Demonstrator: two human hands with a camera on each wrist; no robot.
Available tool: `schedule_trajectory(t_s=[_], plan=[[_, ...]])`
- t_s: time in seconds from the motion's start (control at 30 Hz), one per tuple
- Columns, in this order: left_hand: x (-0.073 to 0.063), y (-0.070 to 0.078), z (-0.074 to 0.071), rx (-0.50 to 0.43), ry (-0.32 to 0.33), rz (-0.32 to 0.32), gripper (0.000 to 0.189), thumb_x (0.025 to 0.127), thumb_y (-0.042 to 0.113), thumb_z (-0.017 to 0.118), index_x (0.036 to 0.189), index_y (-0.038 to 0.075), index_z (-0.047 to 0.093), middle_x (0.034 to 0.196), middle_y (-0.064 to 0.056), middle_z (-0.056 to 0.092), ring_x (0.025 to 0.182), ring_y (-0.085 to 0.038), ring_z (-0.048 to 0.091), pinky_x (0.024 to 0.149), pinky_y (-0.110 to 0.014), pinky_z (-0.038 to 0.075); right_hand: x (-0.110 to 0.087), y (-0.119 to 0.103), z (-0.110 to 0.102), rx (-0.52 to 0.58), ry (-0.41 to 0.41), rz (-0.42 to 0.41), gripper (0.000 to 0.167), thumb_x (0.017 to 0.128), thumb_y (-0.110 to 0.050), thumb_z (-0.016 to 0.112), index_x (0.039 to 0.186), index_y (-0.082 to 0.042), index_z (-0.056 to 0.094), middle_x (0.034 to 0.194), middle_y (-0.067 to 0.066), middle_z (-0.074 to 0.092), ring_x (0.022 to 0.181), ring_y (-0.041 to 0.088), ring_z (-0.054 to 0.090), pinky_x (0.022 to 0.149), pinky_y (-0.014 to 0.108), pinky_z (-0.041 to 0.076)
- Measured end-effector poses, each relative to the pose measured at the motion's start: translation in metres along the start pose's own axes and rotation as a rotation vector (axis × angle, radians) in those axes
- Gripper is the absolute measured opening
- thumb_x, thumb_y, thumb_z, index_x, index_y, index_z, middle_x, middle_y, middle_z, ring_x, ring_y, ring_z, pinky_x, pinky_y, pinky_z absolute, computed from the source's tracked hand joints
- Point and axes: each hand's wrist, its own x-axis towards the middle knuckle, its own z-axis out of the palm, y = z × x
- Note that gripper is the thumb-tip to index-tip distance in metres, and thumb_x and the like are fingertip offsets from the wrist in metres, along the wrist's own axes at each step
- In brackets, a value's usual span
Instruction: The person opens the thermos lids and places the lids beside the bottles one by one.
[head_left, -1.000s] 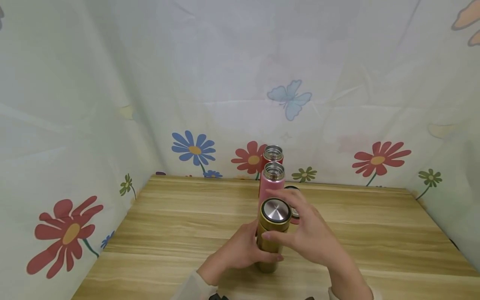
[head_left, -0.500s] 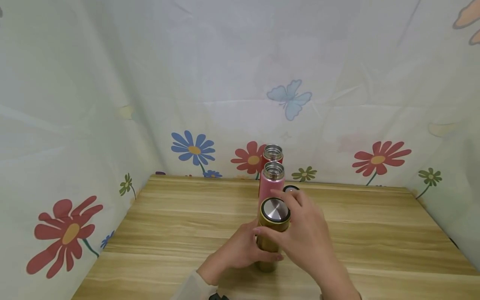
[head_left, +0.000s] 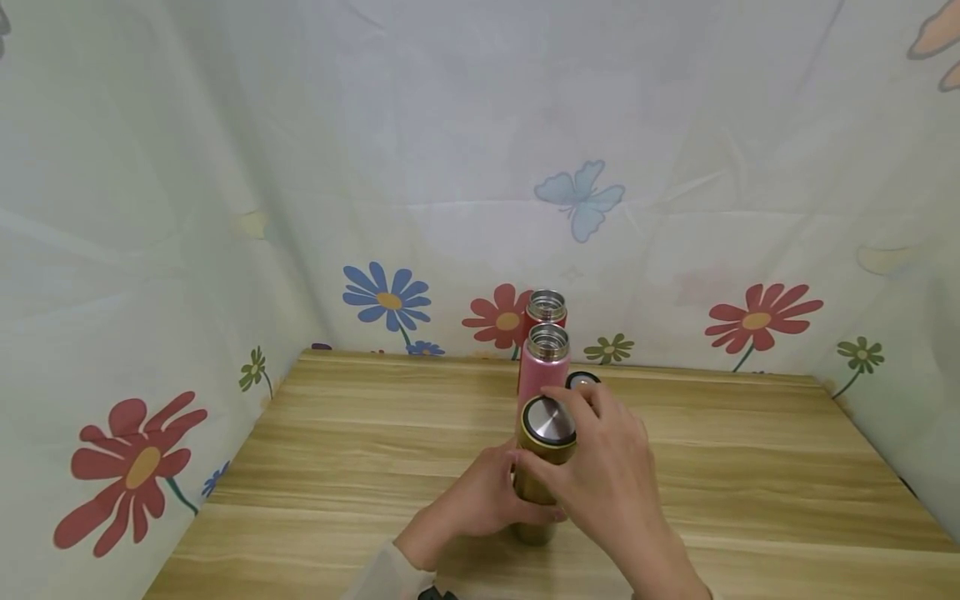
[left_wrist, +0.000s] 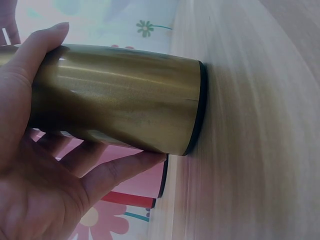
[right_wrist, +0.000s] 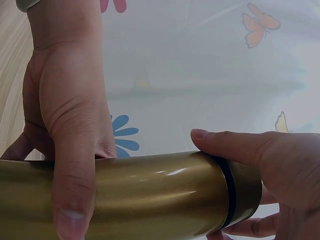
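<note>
A gold thermos bottle [head_left: 534, 483] stands upright on the wooden table, its lid [head_left: 550, 420] topped with a brushed silver disc. Low on its body, my left hand [head_left: 483, 498] grips it, thumb across the front. My right hand [head_left: 611, 467] holds the lid from the right, thumb in front and fingers behind. In the right wrist view, a dark ring [right_wrist: 229, 192] runs between lid and body, close to the right thumb. The left wrist view has the thermos base [left_wrist: 197, 107] right at the tabletop.
Behind the gold thermos stands a pink thermos [head_left: 545, 367] without a lid, and behind that a red thermos [head_left: 545, 309], also uncapped. A dark-rimmed lid [head_left: 582, 379] is partly hidden by the right hand. A flowered curtain [head_left: 420, 167] encloses the table [head_left: 375, 433].
My right hand has turned around the gold thermos lid, its wrist swinging down and left, with the fingers closing in on the lid. My left hand and the thermos have stayed in place.
</note>
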Motion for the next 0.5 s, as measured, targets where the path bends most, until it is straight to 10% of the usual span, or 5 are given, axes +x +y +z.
schedule_trajectory(t_s=[0.5], plan=[[-0.0003,-0.0008,0.0005,0.002,-0.003,0.007,0.077,0.081,0.053,0.085,0.146,0.039,0.045,0.135,0.017,0.061,0.115,-0.004,0.062,0.108,-0.040,0.051,0.0019,0.0008,-0.0035,0.094,-0.039,0.003,0.074,0.064,-0.040,0.100,0.128,-0.017,0.070,0.111,0.003,0.061,0.100,0.023,0.063,0.085,0.041,0.049]])
